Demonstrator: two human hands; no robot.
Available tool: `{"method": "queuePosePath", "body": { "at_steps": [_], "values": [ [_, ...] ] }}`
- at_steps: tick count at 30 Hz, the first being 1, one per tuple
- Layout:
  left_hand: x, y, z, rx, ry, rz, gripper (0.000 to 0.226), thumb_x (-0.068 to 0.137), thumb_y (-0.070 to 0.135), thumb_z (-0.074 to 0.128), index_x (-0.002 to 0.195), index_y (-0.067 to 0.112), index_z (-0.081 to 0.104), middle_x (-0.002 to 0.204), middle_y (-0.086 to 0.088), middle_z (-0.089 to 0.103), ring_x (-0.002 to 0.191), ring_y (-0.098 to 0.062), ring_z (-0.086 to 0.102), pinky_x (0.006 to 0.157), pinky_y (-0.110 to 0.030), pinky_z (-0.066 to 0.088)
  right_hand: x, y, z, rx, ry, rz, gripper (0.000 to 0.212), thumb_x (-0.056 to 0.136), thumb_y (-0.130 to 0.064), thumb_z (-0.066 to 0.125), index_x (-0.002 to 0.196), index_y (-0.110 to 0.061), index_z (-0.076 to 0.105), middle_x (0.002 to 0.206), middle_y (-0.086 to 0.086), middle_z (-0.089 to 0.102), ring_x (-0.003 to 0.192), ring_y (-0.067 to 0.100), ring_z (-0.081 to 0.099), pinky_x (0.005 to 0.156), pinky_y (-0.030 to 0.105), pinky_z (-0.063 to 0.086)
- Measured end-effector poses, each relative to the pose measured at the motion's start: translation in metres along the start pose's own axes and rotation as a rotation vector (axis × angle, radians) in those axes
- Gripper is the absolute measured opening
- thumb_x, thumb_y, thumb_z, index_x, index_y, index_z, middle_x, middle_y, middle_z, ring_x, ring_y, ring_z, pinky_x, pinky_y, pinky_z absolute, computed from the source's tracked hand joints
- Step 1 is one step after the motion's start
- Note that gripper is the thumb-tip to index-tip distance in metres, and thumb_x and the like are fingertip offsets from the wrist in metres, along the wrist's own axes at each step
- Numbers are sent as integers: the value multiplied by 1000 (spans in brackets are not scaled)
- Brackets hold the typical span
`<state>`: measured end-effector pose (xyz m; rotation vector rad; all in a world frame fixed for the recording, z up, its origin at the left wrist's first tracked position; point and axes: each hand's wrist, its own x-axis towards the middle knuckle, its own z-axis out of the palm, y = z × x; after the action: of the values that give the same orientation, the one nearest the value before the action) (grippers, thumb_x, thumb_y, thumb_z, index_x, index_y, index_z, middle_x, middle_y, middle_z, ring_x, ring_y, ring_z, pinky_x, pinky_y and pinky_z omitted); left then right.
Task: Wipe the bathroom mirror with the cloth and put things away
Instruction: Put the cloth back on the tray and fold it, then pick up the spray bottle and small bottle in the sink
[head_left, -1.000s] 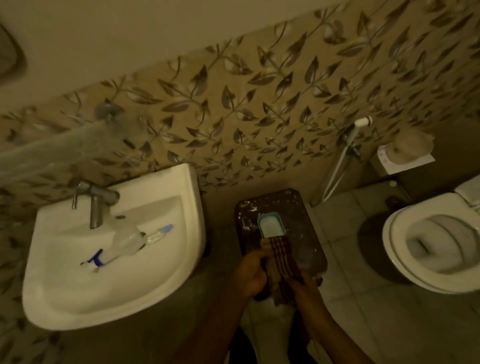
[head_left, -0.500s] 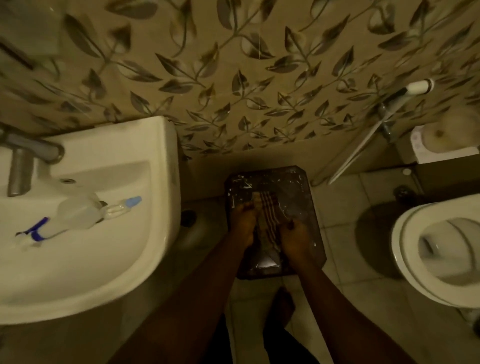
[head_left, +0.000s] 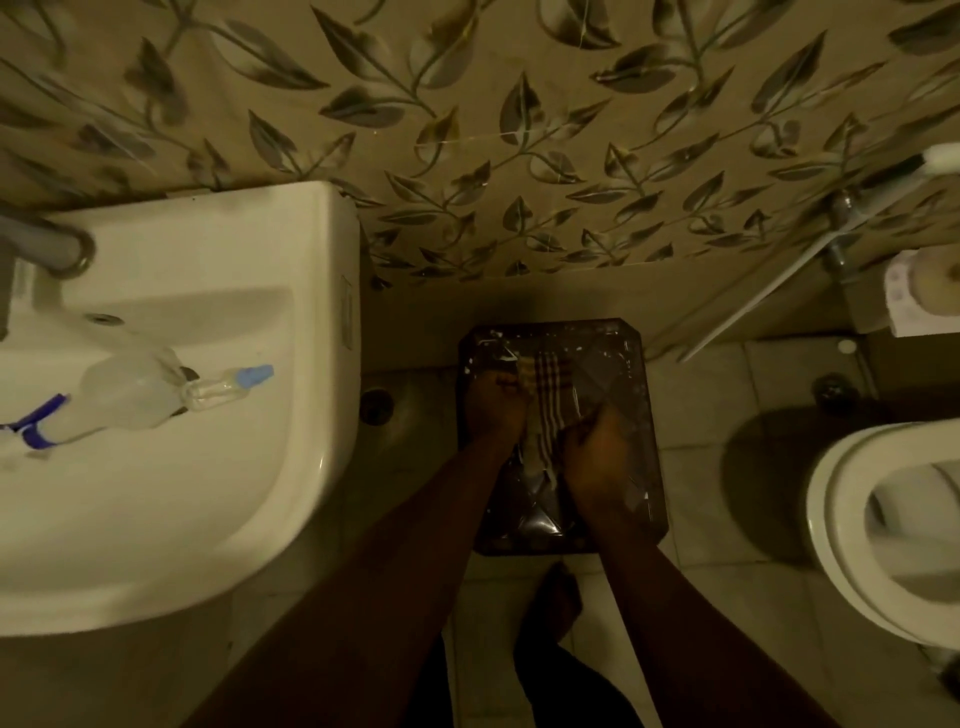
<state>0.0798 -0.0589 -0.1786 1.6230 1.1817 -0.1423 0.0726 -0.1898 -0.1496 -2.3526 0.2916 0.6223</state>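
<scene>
Cloth (head_left: 545, 410), striped in dark and pale bands, lies stretched along the top of a dark, paint-flecked stool (head_left: 636, 374) that stands on the tiled floor (head_left: 696, 405) against the leaf-patterned wall (head_left: 467, 130). Both hands are on it. The left hand (head_left: 496, 402) rests at the cloth's left edge with its fingers curled down onto the fabric near the far end; the right hand (head_left: 597, 452) sits at the right edge, nearer the person, fingers bent over the cloth. Whether either hand is pinching the fabric or only pressing it flat cannot be told in the dim light. Both forearms reach down from the bottom of the view, and a bare foot (head_left: 558, 597) stands on the floor just in front of the stool. To the left, a white sink (head_left: 208, 493) is fixed to the wall, with a metal tap (head_left: 47, 249) at its back edge. In the basin lie a clear spray bottle (head_left: 119, 400) with a blue trigger, on its side, and a small clear bottle (head_left: 223, 387) with a blue cap, just beside it. To the right, a white toilet (head_left: 831, 519) with its seat down shows at the edge, and a hand sprayer with its hose (head_left: 769, 291) hangs on the wall above. A roll of toilet paper (head_left: 935, 283) sits at the far right edge.
</scene>
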Motion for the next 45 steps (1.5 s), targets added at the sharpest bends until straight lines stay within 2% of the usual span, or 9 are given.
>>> {"method": "queuePosePath", "body": {
  "at_steps": [6,9,12,16,19,24,31,41,45],
  "values": [
    [0,-9,-11,70,-50,39,31,98,15,74,125,1,71,129,-17,72,119,-34,68,92,-31,50,3,15,3,-521,-230,-345,51,107,-23,50,157,-14,42,143,18,55,126,29,58,103,36,48],
    [-16,-6,-22,-9,-50,4,44,98,13,73,139,0,63,136,-20,68,126,-36,65,103,-39,54,-1,16,3,-391,-147,-358,47,105,-12,52,151,-9,52,130,23,64,117,38,59,94,40,46],
    [-53,-7,-40,-114,-91,-64,34,102,18,67,135,9,67,121,-9,71,110,-26,70,76,-19,54,-27,15,-3,-272,1,-370,40,102,-16,54,136,1,65,118,32,66,102,48,63,88,49,50],
    [-111,-21,-73,-376,-264,-239,22,104,23,63,124,18,72,118,-13,71,92,-19,67,76,-28,54,-74,20,-10,-229,97,-345,88,94,-57,23,127,11,68,131,43,59,107,60,63,99,63,48],
    [-152,-26,-111,-409,-403,-310,8,102,27,64,104,28,73,100,0,70,77,-8,63,67,-23,52,-96,20,-19,-122,164,-381,84,83,-49,33,115,18,71,132,47,57,118,68,57,103,75,44],
    [-186,-10,-198,-538,-438,-273,12,107,18,60,102,23,70,80,11,78,66,-1,71,60,-17,58,-135,-49,-32,63,206,-535,57,87,-34,42,108,8,75,118,35,68,115,54,64,108,52,47],
    [-191,8,-307,-860,-87,-227,20,102,26,68,102,7,75,93,-6,81,81,-24,74,75,-36,60,-174,-229,14,266,48,-1008,23,96,-18,48,108,-12,67,111,1,56,100,5,50,84,29,45],
    [-212,-28,-404,-1126,254,-219,28,96,27,71,116,7,74,107,-11,82,98,-31,75,74,-38,61,-177,-336,116,-818,-237,-1146,37,103,-16,45,138,-11,54,131,10,60,120,31,58,94,39,55],
    [-217,-46,-427,-1169,316,-232,29,98,23,69,120,5,71,110,-14,79,103,-33,71,81,-43,58,-190,-329,129,-1006,-169,-1190,26,61,-8,92,79,-2,75,75,16,70,71,37,71,53,37,61]
  ]
}}
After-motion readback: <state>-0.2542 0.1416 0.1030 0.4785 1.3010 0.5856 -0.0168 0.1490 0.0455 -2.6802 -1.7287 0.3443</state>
